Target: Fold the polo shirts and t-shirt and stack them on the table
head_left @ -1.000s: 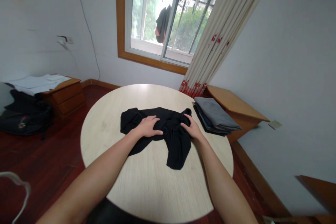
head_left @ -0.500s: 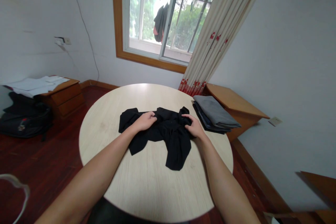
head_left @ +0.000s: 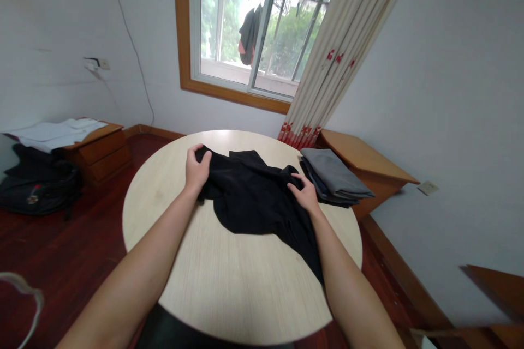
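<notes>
A black garment (head_left: 254, 196), crumpled and partly spread, lies across the round wooden table (head_left: 237, 283). Its exact kind does not show. My left hand (head_left: 197, 168) grips the garment's far left corner between thumb and fingers, slightly raised. On the other side, my right hand (head_left: 303, 192) pinches the garment's right part. A length of the cloth hangs down along my right forearm toward the near table edge. Just beyond my right hand sits a stack of folded clothes (head_left: 333, 172), grey on top with darker pieces beneath.
Behind the table's right side stands a wooden cabinet (head_left: 364, 155). A curtain (head_left: 323, 76) hangs beside the window (head_left: 249, 27). Off to the left are a drawer unit (head_left: 102, 152) with papers (head_left: 61, 132) on top and a black bag (head_left: 39, 185) on the floor.
My left hand has moved left and away from me, drawing the black garment out wider. My right hand stays nearly in place with its hold. The cloth's lower part has shifted right.
</notes>
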### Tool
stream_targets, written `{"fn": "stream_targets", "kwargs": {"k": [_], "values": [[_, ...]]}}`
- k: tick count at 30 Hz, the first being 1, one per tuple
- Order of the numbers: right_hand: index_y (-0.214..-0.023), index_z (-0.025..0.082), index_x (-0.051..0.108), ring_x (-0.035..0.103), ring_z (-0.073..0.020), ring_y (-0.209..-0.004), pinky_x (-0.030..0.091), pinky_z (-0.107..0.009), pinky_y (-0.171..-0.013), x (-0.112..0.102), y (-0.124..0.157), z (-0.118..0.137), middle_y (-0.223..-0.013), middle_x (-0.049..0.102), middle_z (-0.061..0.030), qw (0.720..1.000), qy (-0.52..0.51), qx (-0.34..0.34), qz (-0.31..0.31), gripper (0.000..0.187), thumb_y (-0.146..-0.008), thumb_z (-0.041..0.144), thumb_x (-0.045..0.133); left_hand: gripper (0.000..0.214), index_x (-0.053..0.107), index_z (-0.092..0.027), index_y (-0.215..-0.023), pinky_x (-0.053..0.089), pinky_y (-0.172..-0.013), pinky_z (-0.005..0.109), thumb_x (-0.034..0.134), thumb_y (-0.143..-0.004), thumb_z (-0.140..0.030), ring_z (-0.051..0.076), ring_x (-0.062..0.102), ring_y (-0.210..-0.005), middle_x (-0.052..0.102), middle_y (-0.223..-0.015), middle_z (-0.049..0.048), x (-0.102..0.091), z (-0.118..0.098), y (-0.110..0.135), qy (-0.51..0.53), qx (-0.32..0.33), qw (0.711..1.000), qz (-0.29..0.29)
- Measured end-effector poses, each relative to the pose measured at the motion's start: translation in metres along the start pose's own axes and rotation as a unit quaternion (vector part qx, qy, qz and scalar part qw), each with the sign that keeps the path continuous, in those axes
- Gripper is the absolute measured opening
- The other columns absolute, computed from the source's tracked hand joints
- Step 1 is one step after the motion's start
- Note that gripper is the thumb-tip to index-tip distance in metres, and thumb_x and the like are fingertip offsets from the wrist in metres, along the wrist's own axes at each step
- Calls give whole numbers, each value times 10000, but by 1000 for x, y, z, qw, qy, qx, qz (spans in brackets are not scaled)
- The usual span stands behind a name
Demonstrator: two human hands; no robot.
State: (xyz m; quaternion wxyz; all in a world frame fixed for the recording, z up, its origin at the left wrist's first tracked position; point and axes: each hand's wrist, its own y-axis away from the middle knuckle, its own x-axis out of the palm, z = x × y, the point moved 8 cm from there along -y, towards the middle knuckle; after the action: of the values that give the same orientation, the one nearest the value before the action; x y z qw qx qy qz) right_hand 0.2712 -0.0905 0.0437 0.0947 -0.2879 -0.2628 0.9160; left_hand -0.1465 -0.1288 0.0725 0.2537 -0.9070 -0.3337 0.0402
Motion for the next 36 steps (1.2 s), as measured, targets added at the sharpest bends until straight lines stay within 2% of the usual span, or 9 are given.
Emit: {"fn": "stream_targets", "kwargs": {"k": [2,4,10,18,23,25,30,33,36], "values": [[-1080,183,693,645,-293,-1052,464,-471,-989,9,2,6,-1106,718,-116,999,3,-5,35,430,-736,439,664,334,592,-210,-1136,386,-1124,438,656,-821,-302,246,550,-1240,619,-1233,103,17,-14,14,-65,62,994,63],[-1067,184,697,652,-288,-1034,470,-465,-979,11,2,7,-1079,725,-107,999,1,-5,50,420,-742,446,659,358,599,-209,-1171,361,-1146,463,659,-828,-293,270,507,-1303,591,-1292,117,32,-16,26,-118,92,981,120],[-1008,198,711,661,-286,-1018,479,-462,-974,10,1,4,-1043,739,-95,999,-7,5,47,385,-726,454,661,484,579,-179,-1295,331,-1162,503,661,-849,-347,327,417,-1404,462,-1499,171,66,16,55,-230,81,932,267],[-982,184,710,676,-292,-983,500,-461,-941,13,1,0,-1012,745,-107,999,-9,8,47,381,-732,465,651,469,626,-201,-1273,327,-1155,490,688,-837,-362,314,462,-1374,503,-1487,142,82,25,65,-299,107,891,324],[-976,194,709,681,-299,-961,503,-465,-926,17,0,-7,-991,750,-97,998,-7,15,59,379,-723,471,657,344,743,-242,-1054,378,-1112,491,791,-714,-257,334,552,-1280,603,-1391,98,105,34,58,-317,89,856,398],[-976,201,708,682,-295,-955,509,-456,-915,18,0,-8,-986,751,-87,998,-9,13,65,366,-731,468,657,283,759,-252,-979,383,-1110,490,795,-698,-243,325,573,-1255,633,-1352,79,107,37,55,-288,77,865,403],[-967,196,706,678,-293,-956,507,-448,-916,19,2,-4,-1000,750,-90,996,-4,5,85,363,-741,475,652,122,742,-207,-872,418,-1091,431,683,-782,-266,258,644,-1151,709,-1211,93,88,40,53,-100,2,932,348],[-954,185,701,674,-289,-937,510,-441,-900,20,3,-1,-987,746,-96,996,3,6,89,373,-740,487,648,161,734,-192,-857,485,-995,422,683,-773,-320,250,685,-1023,752,-1051,94,79,38,52,-19,-50,946,320],[-943,180,694,671,-286,-930,508,-435,-892,20,4,1,-978,743,-96,996,-1,10,90,376,-742,495,650,243,713,-166,-882,541,-821,371,707,-750,-369,214,702,-817,758,-899,88,76,33,51,61,-106,946,300]]}}
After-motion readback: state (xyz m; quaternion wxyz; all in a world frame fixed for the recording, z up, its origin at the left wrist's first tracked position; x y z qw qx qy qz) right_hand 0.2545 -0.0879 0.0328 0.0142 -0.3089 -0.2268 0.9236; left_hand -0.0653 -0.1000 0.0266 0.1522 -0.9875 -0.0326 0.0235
